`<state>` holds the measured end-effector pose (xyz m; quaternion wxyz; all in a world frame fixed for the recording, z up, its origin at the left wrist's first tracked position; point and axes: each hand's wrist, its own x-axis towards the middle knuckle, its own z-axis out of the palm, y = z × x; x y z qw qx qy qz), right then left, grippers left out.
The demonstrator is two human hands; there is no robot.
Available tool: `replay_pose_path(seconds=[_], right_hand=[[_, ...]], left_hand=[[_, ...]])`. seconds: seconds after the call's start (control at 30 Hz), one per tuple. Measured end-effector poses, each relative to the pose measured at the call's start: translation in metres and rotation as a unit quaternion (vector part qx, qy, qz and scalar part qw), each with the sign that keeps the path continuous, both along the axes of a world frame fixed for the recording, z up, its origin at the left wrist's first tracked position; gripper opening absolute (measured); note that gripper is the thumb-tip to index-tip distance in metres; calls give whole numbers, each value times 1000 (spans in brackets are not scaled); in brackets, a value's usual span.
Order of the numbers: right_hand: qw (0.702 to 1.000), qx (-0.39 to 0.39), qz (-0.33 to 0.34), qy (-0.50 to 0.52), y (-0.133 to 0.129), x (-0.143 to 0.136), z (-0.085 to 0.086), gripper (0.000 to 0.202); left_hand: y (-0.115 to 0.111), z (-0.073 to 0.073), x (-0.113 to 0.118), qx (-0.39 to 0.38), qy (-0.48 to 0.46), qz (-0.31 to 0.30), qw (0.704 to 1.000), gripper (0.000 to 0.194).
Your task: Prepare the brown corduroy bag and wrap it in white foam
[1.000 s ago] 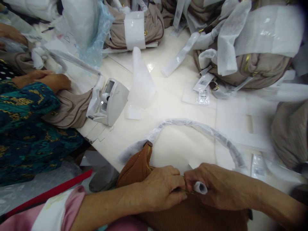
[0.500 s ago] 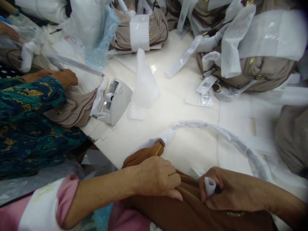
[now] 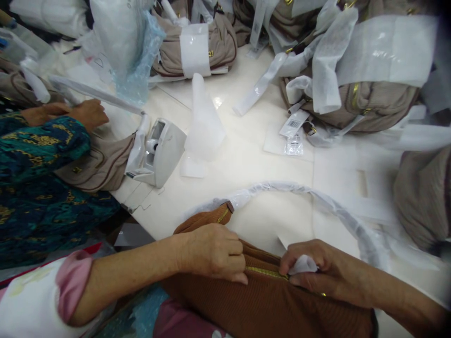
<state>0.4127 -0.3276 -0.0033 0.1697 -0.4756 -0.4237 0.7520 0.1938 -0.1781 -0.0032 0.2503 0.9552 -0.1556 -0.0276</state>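
Note:
A brown ribbed bag lies at the table's front edge, its long strap wrapped in white paper and arched behind it. My left hand is closed on the bag's top edge, left of a gold zipper. On the right, my right hand pinches at the zipper where its gold teeth end, thumb and forefinger together; the slider itself is mostly hidden. A roll of white paper pokes out between the fingers of that hand.
A grey-white tape dispenser stands left of centre beside a white paper sheet. Taupe bags with white wrapping sit at the back and right. At left, another person's hands are over a taupe bag.
My hands have moved slightly left with the view, and more of the gold zipper shows between them. The right hand has turned, its fingertips now at the zipper. The other person's hands shifted slightly.

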Motion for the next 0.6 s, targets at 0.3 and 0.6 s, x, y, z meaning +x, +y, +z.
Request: replay_pose_path(seconds=[0.3, 0.6], right_hand=[[992, -114, -8, 59, -3, 0, 3, 31], [998, -5, -50, 32, -4, -16, -3, 19]], left_hand=[[9, 4, -4, -20, 19, -12, 1000, 32], [-31, 7, 37, -147, 224, 41, 963, 25]])
